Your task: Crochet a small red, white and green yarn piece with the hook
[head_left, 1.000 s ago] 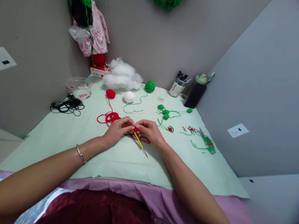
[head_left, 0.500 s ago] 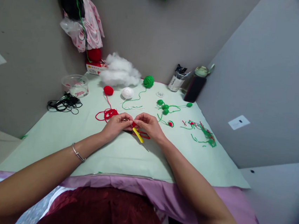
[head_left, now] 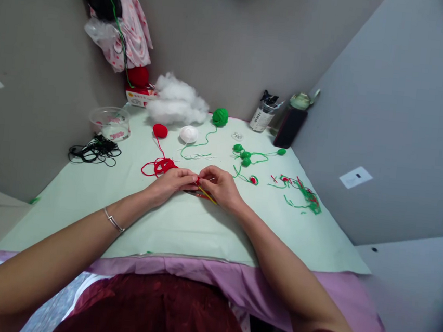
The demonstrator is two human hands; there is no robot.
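Note:
My left hand (head_left: pixel 170 184) is closed, its thumb and fingertips pinching a small red crochet piece (head_left: pixel 197 181). Opposite it, my right hand (head_left: pixel 222 188) is closed too, fingertips at the yellow crochet hook (head_left: pixel 208 196), whose upper end meets the red piece. Fingers partly cover both the piece and the hook's tip. Under the hands lie what look like red-handled scissors (head_left: pixel 199 195), mostly hidden. Loose red yarn (head_left: pixel 161 167) lies in loops beside my left hand and runs back to a red yarn ball (head_left: pixel 160 131).
Behind are a white yarn ball (head_left: pixel 189 134), a green yarn ball (head_left: pixel 220 117) and white stuffing (head_left: pixel 178 102). Green crochet pieces (head_left: pixel 245 156) and yarn scraps (head_left: pixel 308 198) lie right. Black cord (head_left: pixel 95 151) and a clear tub (head_left: pixel 110 123) stand left; a phone (head_left: pixel 290 128) leans back right.
The yellow hook has turned, showing a thinner side and lying closer under my right hand. My fingers have shifted slightly around the red piece. The whole view has moved a little.

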